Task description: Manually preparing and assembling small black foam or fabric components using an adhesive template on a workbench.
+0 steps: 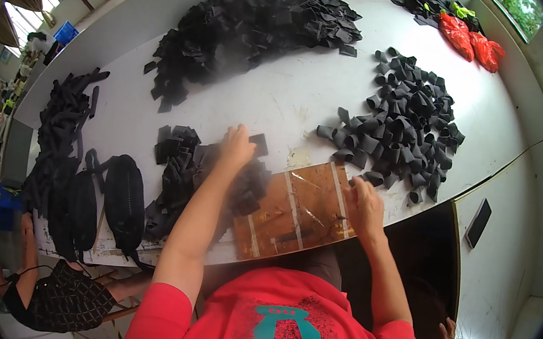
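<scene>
My left hand (238, 148) reaches over a heap of flat black fabric pieces (179, 148), its fingers bent together. One dark piece (258, 144) juts out right beside these fingers and looks pinched in them. My right hand (366, 207) hovers at the right edge of a brown wooden board (311, 205) with pale strips across it. Its thumb and fingers are pressed together, and whatever they hold is hidden. Beyond the right hand lies a spread of black fabric pieces curled into loops (414, 112).
A large mound of flat black pieces (262, 26) covers the far side of the white table (273, 102). Black strips (64, 117) and black padded pouches (124, 195) lie left. Red plastic bags (467, 41) sit far right, a dark phone-like slab (478, 223) nearer. Another person (59, 296) sits at left.
</scene>
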Available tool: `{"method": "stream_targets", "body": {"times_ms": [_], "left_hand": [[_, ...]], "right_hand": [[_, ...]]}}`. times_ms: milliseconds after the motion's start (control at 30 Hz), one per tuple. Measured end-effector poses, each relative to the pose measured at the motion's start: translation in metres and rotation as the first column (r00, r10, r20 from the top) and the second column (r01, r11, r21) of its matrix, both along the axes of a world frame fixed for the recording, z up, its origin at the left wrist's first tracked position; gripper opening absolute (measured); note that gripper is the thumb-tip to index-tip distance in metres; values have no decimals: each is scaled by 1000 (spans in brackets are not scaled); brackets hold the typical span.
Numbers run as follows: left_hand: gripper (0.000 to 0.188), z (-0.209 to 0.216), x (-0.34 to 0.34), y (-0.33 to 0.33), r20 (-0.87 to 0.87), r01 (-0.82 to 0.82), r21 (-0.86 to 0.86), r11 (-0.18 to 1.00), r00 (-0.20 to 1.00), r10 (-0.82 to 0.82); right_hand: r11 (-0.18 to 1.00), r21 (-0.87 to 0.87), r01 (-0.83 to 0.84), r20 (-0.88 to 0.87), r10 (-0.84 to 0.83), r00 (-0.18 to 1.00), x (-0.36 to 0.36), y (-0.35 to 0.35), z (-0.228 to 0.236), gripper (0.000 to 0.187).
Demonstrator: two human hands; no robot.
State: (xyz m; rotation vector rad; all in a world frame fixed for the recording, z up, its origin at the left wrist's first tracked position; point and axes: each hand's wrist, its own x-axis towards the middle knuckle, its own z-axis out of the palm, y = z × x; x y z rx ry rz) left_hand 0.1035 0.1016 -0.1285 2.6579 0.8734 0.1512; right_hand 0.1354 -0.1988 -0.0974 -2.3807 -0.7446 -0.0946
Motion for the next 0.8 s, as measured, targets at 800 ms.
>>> {"method": "stream_targets", "body": {"times_ms": [800], "left_hand": [[11,83,-157,-122,514,272,-811,518,754,409]], "right_hand": [[900,362,-244,85,228,970,-109,65,52,19]]}}
